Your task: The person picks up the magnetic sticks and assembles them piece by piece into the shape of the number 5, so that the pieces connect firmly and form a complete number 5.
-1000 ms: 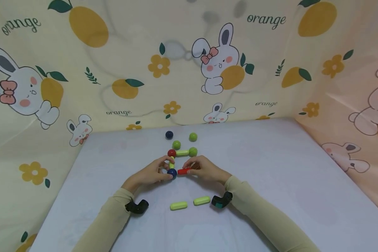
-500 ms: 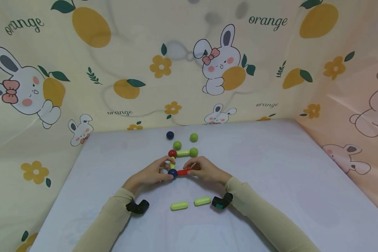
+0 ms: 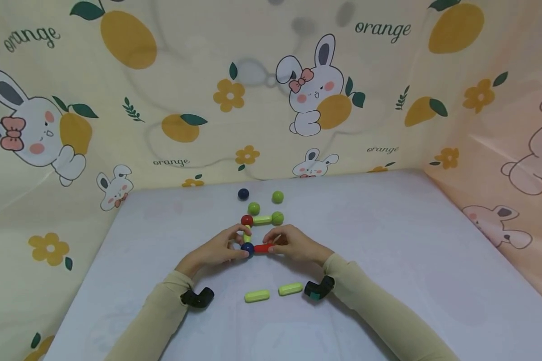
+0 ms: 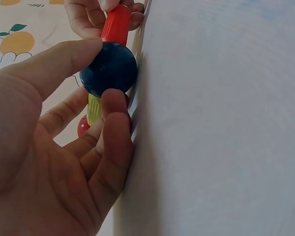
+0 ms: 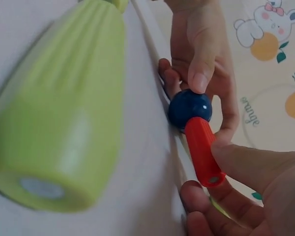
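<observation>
My left hand (image 3: 217, 245) pinches a dark blue magnetic ball (image 4: 109, 71) between thumb and fingers. From the right, my right hand (image 3: 295, 244) holds a red magnetic rod (image 5: 202, 150) whose end touches that ball. A yellow-green rod (image 3: 247, 234), partly hidden by the left fingers, runs from the blue ball back to a red ball (image 3: 247, 220). Another yellow-green rod (image 3: 262, 219) joins the red ball to a green ball (image 3: 277, 217) at its right. Both hands are low over the white table.
Behind the joined pieces lie a loose green ball (image 3: 254, 208), another green ball (image 3: 277, 196) and a dark blue ball (image 3: 243, 194). Nearer the person are two loose yellow-green rods, the left rod (image 3: 257, 296) and the right rod (image 3: 290, 289). A printed cloth (image 3: 198, 75) stands behind the table.
A gap between the red rod and the blue ball one second ago has closed; the rod now touches the ball. The left hand keeps its hold with little movement.
</observation>
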Demonstrator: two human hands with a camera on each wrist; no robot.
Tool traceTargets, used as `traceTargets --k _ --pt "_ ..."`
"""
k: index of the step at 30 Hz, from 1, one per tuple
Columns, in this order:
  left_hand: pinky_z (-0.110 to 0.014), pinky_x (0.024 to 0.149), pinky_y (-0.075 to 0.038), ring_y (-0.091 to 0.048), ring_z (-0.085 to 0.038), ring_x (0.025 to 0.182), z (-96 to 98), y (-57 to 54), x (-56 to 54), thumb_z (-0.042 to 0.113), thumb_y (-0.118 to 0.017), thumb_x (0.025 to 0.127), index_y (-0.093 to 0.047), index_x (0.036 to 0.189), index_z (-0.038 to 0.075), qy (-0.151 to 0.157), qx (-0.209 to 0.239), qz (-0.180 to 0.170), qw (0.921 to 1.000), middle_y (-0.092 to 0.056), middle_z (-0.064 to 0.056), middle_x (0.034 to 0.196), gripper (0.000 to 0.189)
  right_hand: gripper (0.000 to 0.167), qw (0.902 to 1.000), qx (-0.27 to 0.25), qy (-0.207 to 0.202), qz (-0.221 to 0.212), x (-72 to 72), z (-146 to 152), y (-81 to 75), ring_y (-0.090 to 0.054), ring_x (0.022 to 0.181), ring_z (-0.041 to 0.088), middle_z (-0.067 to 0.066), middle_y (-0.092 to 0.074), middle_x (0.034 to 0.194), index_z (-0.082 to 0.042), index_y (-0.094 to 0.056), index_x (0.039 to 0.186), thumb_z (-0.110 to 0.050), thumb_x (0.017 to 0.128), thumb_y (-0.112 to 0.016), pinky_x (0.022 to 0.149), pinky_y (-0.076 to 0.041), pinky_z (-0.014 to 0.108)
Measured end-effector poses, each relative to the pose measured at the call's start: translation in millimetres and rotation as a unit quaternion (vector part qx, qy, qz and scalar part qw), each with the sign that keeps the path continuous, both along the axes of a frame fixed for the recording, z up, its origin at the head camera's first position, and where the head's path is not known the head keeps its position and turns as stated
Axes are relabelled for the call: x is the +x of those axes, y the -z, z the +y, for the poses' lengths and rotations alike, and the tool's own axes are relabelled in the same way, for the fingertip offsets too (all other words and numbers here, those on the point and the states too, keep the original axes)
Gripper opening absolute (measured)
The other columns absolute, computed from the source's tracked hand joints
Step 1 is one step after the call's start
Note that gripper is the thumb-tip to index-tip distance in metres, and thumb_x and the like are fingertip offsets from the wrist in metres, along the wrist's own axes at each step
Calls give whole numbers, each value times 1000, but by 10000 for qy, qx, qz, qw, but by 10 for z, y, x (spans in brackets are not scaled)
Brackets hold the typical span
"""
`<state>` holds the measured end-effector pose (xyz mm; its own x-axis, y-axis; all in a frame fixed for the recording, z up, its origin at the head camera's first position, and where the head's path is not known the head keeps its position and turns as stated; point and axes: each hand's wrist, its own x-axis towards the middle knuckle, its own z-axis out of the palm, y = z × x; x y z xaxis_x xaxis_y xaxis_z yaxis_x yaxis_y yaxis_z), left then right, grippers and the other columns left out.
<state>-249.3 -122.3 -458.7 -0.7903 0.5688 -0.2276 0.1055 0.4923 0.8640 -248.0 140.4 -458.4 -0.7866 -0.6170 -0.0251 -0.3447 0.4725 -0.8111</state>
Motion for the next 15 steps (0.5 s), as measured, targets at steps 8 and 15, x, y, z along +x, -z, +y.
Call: traceTargets --k 8,15 --pt "-24 53 -41 -50 -16 60 -12 11 16 21 -68 97 -47 135 15 -108 -45 44 9999 -58 -9 109 44 23 9998 96 -119 -162 -9 36 -58 -67 89 14 10 -70 114 -6 -69 118 -13 97 -68 87 -54 29" --pt "-25 55 -42 -51 -16 61 0 20 -19 19 -68 97 -48 135 15 -125 -56 27 9999 -57 -10 109 43 28 9998 -197 11 -84 -72 129 -122 -70 87 22 19 -69 120 1 -67 122 -14 99 -63 81 -52 28"
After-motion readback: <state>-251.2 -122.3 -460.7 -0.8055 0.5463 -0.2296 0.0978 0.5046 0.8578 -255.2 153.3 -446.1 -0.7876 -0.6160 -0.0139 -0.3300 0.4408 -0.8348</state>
